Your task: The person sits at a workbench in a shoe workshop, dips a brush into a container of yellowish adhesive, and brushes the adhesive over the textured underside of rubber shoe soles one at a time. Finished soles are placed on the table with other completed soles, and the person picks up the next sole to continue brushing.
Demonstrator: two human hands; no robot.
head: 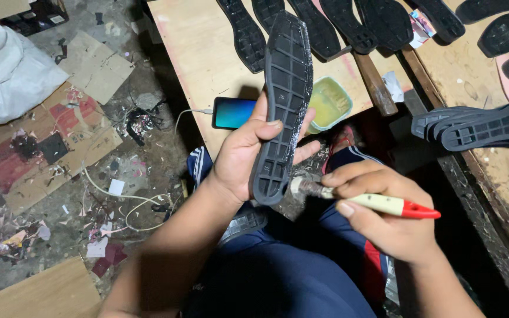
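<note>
The plywood tabletop (207, 53) stretches ahead of you, carrying a row of black shoe soles (337, 23) along its far edge and a stack of more soles (484, 126) on the board to your right. To your left, the floor (89, 176) is littered with cardboard scraps and a white cable. Your left hand (240, 159) holds a dark grey shoe sole (284, 100) upright over your lap, tread side toward you, its fingers clenched around the lower edge with the thumb across the front. Your right hand (384, 218) grips a brush (372, 203) with a cream handle and red end, fingers closed around it, its bristles touching the heel end of the sole. Just behind the sole, a small green tub of yellowish glue (329, 103) sits on the tabletop, with a phone (234, 113) beside it, screen lit.
</note>
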